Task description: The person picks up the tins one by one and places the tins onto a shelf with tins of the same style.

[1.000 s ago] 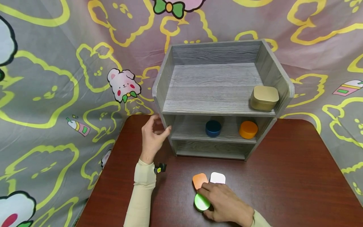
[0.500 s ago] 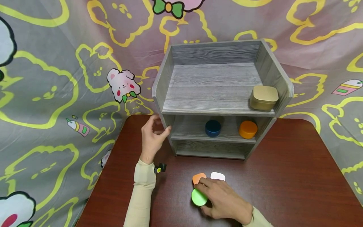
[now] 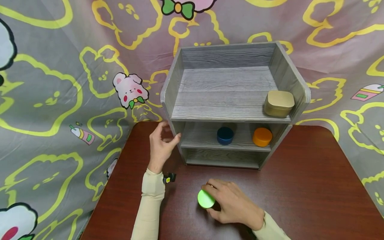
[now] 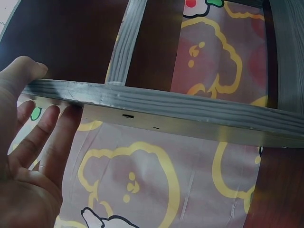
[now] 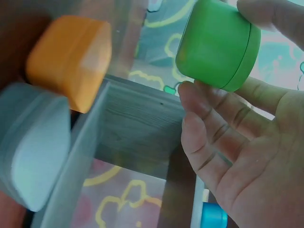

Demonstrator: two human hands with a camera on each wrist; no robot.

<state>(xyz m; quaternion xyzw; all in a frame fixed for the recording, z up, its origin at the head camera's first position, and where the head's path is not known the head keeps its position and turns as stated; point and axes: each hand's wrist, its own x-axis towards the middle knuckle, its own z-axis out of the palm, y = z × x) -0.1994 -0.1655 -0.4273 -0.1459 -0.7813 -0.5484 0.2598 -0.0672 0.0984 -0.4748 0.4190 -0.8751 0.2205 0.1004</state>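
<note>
My right hand (image 3: pixel 235 206) pinches a round green tin (image 3: pixel 205 199) between thumb and fingers, over the front middle of the table. In the right wrist view the green tin (image 5: pixel 213 45) is lifted, its lid seam showing. An orange square tin (image 5: pixel 71 61) and a white square tin (image 5: pixel 40 156) stand beyond it there; in the head view the right hand mostly hides both. My left hand (image 3: pixel 161 146) grips the left side panel of a grey wooden shelf (image 3: pixel 225 80). The left wrist view shows the thumb and fingers on opposite faces of the panel (image 4: pixel 156 102).
On the shelf's middle level sit a blue round tin (image 3: pixel 225 136) and an orange round tin (image 3: pixel 262 137). A gold tin (image 3: pixel 280 103) stands at the right of the top level. Behind the brown table (image 3: pixel 315 186) hangs a patterned cloth (image 3: pixel 99 86).
My right hand has lifted the green tin and moved it forward and slightly left, now covering the orange and white square tins. The left hand keeps its place on the shelf.
</note>
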